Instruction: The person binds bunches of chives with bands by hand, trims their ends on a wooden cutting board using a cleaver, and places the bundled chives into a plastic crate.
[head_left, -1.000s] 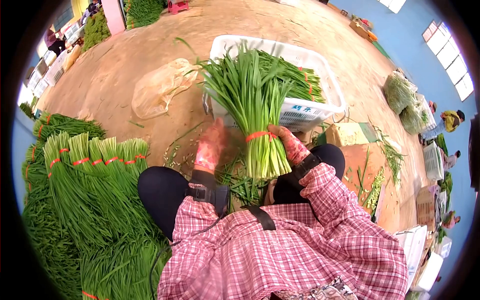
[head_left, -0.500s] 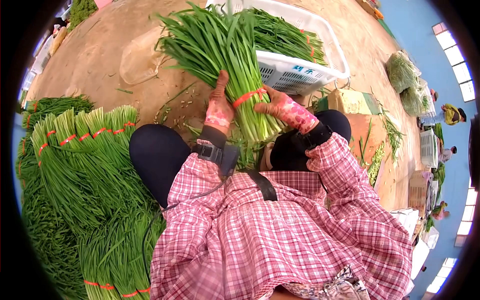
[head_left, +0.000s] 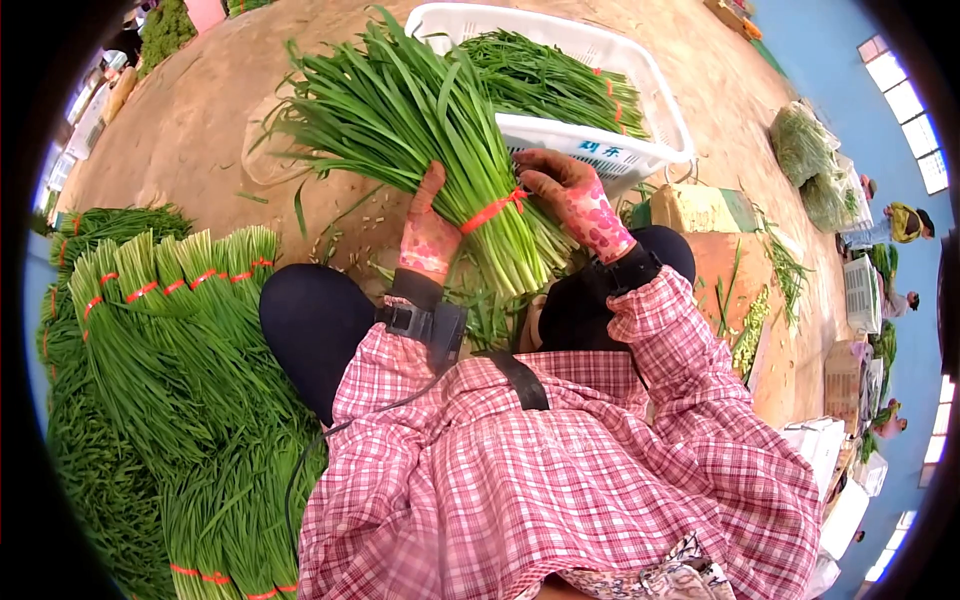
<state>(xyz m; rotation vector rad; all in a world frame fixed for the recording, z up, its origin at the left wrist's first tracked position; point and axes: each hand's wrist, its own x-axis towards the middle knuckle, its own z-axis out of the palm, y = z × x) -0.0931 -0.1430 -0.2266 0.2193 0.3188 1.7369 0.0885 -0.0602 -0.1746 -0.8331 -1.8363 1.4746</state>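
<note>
Before the white crate (head_left: 630, 157), I see the right hand (head_left: 585, 205) has loosened beside the red band (head_left: 487, 214), pinch unclear, so the left hand (head_left: 428, 235) likely bears the bundle (head_left: 450, 145) it grasps.

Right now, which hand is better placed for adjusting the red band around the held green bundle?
Likely the right hand: its fingers are just beside the red band, while the left hand seems occupied holding the green bundle from the opposite side.

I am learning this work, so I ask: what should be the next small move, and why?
Perhaps the right hand should check that the band is snug: it is right beside it, while the left hand supports the bunch opposite.
</note>
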